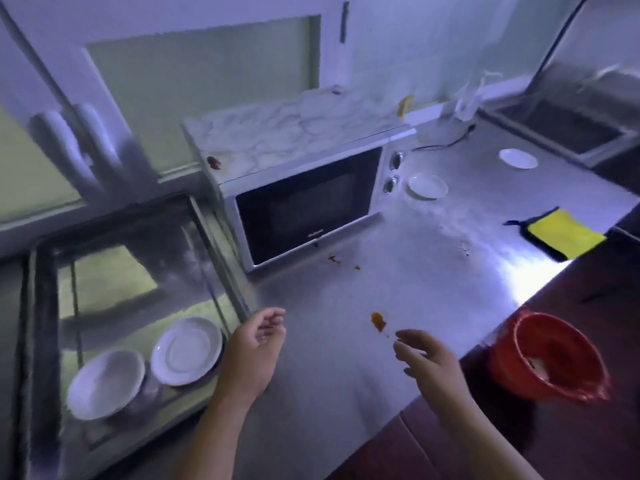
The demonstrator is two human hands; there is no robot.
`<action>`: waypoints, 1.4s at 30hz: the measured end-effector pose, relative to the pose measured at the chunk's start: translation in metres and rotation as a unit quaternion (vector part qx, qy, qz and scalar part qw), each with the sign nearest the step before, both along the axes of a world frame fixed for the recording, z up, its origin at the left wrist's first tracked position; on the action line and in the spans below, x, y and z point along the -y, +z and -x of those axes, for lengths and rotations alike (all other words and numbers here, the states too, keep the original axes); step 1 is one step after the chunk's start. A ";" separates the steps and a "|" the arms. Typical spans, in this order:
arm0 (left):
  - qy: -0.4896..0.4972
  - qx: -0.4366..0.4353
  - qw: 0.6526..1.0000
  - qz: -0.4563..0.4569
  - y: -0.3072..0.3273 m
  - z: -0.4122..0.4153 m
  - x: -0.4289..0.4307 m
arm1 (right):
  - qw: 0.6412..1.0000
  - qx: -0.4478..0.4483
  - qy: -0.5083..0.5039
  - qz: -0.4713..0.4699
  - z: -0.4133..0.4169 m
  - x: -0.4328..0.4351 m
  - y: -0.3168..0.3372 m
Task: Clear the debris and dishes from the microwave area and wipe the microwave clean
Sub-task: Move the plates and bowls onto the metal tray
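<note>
A white microwave (304,202) stands on the steel counter (363,341), its door closed. A dark red scrap (214,162) lies on its top at the left edge. Small crumbs (335,259) sit on the counter just before the door, and an orange scrap (378,321) lies nearer me. My left hand (254,348) hovers over the counter, fingers loosely curled, holding nothing. My right hand (424,358) hovers just right of the orange scrap, fingers relaxed and empty. Two white plates (427,186) (518,158) lie right of the microwave. A yellow cloth (562,235) lies at the counter's right edge.
A steel sink (45,306) at the left holds two white dishes (187,349) (105,382). A red bin (550,355) stands below the counter's right edge. A second basin (568,129) sits at the far right. A black cord (446,143) runs behind the microwave.
</note>
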State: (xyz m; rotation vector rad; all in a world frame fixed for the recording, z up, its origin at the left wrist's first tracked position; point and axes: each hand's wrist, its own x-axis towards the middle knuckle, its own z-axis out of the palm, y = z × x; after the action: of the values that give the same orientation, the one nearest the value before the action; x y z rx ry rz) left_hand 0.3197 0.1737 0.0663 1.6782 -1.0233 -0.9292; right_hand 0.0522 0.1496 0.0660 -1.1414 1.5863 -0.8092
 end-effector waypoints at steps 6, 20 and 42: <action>-0.114 -0.034 0.991 -0.059 0.003 0.192 0.041 | 0.990 0.092 -0.103 0.042 0.167 0.015 0.022; -0.090 -0.053 0.985 -0.134 -0.015 0.346 0.164 | 0.979 0.115 -0.155 0.064 0.365 0.109 0.005; 0.099 -0.122 0.964 -0.216 -0.107 0.399 0.471 | 0.986 0.015 -0.156 -0.064 0.492 0.400 -0.023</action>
State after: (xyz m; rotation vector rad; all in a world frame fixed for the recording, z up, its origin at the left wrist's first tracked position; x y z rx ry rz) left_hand -0.0797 -0.2969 -0.0405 1.9176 -0.4961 -1.2502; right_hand -0.4394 -0.2508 0.0428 -0.7953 1.7897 -0.9063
